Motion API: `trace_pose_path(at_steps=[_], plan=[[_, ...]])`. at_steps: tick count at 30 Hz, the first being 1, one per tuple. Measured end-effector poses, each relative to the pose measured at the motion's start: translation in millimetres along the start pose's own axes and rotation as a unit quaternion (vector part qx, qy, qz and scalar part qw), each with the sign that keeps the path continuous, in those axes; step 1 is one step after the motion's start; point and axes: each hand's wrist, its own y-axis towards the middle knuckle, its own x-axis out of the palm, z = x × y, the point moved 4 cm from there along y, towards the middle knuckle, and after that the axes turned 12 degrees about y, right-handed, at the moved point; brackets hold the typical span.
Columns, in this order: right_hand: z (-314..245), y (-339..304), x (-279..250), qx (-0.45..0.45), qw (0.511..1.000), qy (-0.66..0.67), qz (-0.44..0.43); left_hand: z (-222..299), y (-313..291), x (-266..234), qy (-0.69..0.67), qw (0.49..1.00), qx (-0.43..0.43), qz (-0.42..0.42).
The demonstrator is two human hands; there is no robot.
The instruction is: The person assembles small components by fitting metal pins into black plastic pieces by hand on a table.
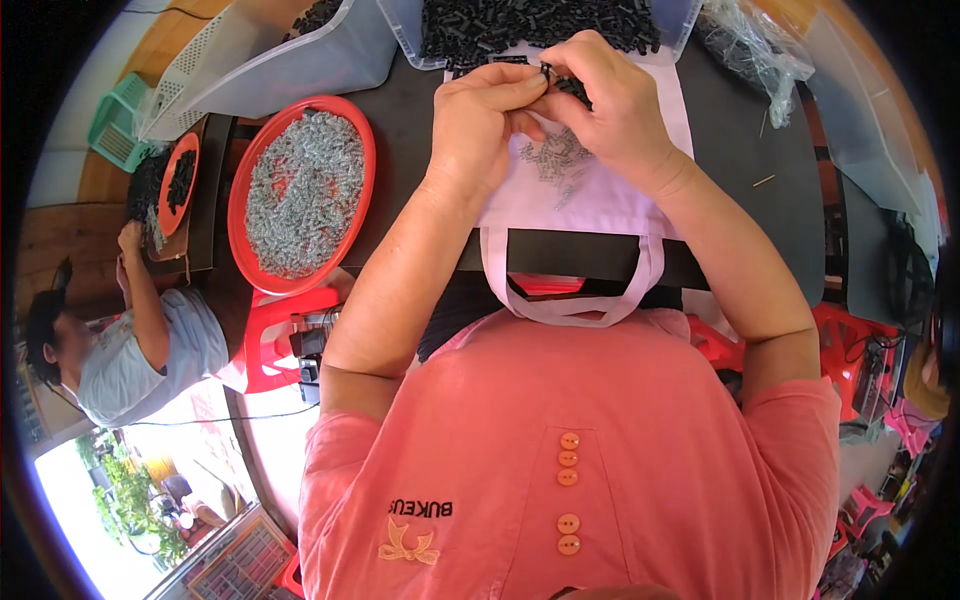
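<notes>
My left hand and my right hand meet over a pale pink cloth tote bag laid flat on the table. Both are closed, their fingertips pinching a small black piece between them; its exact kind is too small to make out. Several more black pieces show beneath my right fingers. On the cloth just below my hands lies a loose pile of tiny silvery metal parts, perhaps springs. Beyond my fingertips is a clear plastic bin heaped with short black pieces.
A round red tray full of small silvery parts sits left on the dark table. Behind it stands another translucent bin. Clear plastic bags lie at far right. A co-worker handles parts by a second red tray at left.
</notes>
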Motion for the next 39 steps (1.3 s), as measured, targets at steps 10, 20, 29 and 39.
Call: trace_pose_path(at_steps=[10,20,29,39], plan=[[-9.5,9.1,-4.5,-0.105,0.993,-0.032,-0.043,2.8,-7.8,6.0,0.072,0.996,0.039,0.024],[-22.0,5.9,-14.4,-0.111,0.992,-0.019,-0.059,1.8,-10.1,9.7,0.025,0.999,-0.013,-0.038],[-24.8,4.9,-13.9,-0.139,0.99,0.0,-0.009,10.3,-12.6,10.6,0.036,0.997,0.008,-0.071],[36.5,31.8,-69.5,0.111,0.979,0.163,0.052,176.3,-0.2,-60.1,0.296,0.866,0.28,0.289]])
